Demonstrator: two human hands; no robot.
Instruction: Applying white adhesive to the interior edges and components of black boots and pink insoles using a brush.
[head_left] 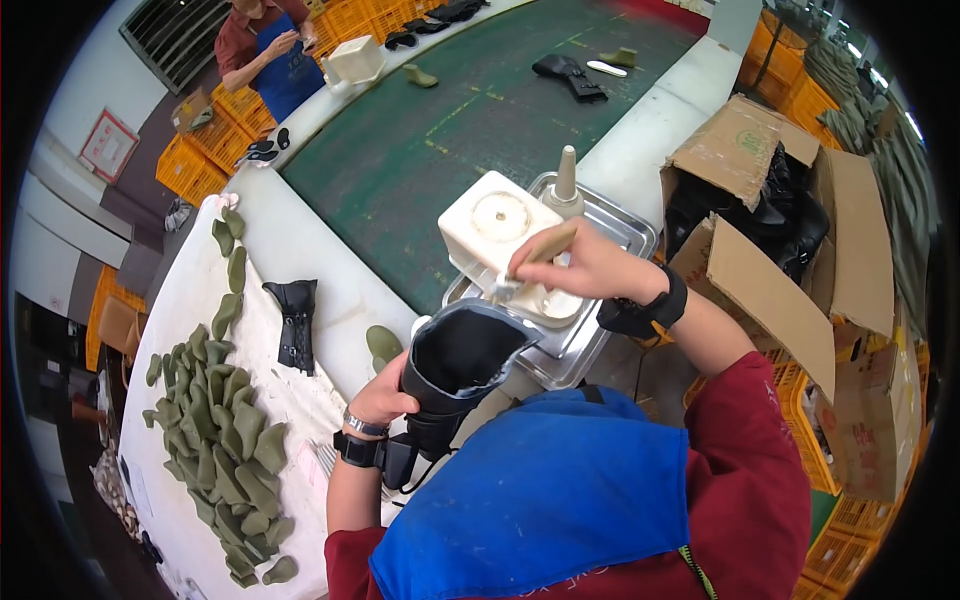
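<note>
My left hand (380, 395) is closed around the side of a black boot (430, 420), whose wide opening faces up. In my right hand (595, 262) is a brush (550, 245) with a pale wooden handle, its bristle end down at the lip of a white block-shaped container (475, 235). The boot's top edge lies just below that lip. The container sits on a metal tray (640, 235), beside a pale bottle (566, 190) with a tall nozzle. Near my left hand lie olive-green shaped pieces (382, 345).
A pile of olive-green pieces (225, 430) and a black boot upper (293, 325) lie on the left table. Ahead, a green conveyor belt (400, 180) carries boot parts. An open cardboard box (730, 150) of black boots stands right. Across the belt is a person in a blue apron (290, 70).
</note>
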